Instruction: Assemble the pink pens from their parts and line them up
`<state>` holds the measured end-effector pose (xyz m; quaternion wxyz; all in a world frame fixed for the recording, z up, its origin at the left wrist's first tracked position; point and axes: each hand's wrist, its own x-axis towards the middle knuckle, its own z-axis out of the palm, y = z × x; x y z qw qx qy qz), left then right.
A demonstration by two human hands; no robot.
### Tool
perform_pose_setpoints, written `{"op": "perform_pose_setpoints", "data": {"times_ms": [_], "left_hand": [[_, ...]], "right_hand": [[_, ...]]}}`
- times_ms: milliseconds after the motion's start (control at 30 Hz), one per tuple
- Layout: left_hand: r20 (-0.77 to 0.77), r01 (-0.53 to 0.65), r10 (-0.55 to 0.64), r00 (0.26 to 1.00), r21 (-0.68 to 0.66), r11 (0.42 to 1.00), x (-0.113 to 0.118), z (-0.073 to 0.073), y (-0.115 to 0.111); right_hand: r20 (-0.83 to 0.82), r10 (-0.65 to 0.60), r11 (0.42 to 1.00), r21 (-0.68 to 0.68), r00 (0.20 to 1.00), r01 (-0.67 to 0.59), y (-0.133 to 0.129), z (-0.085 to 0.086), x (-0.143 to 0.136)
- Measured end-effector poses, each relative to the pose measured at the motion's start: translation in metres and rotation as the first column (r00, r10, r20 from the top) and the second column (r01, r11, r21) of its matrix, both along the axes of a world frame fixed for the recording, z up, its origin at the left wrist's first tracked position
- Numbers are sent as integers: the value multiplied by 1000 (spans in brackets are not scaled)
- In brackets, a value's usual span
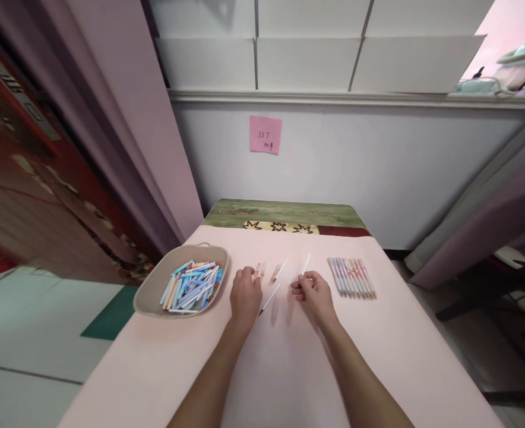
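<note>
My right hand (315,292) pinches a thin white pen refill (307,263) near its lower end, with the refill pointing up and away. Curled low on the table, my left hand (246,297) has its fingertips at two slim pinkish pen barrels (259,270); whether it grips one is hidden. Between the hands lies another white refill (270,299) with a dark tip. Beyond it is a short patterned pen part (275,274), beside a further white refill (282,268). Faint, clear tube-like shapes (275,310) show near my right hand, too blurred to name.
A beige basket (149,291) full of blue, white and tan pens stands on the left of the pink-covered table (284,380). Several patterned pens (351,277) lie side by side at the right. A pink note (265,135) is stuck to the wall behind.
</note>
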<state>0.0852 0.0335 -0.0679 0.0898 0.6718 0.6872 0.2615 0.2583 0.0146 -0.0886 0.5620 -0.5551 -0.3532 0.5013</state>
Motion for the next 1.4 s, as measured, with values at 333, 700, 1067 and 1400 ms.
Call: {"op": "perform_pose_setpoints", "data": {"times_ms": [333,700,1067,1400], "left_hand": [[49,-75,82,995,-127,989,-12,-3,31],[959,14,39,282,-45,999,-9,-33,-26],[959,314,138,-248,-55,948,-29,-22,-22],[929,376,196,-314,-68,924,-26,-26,-22]], "right_hand": [[415,43,997,41,909,-66,-5,5,0],[462,37,986,129,886,-109,-9,10,-7],[652,60,924,249,756,-289,-21,18,-13],[746,30,907,259,665,-331,-22,25,-2]]}}
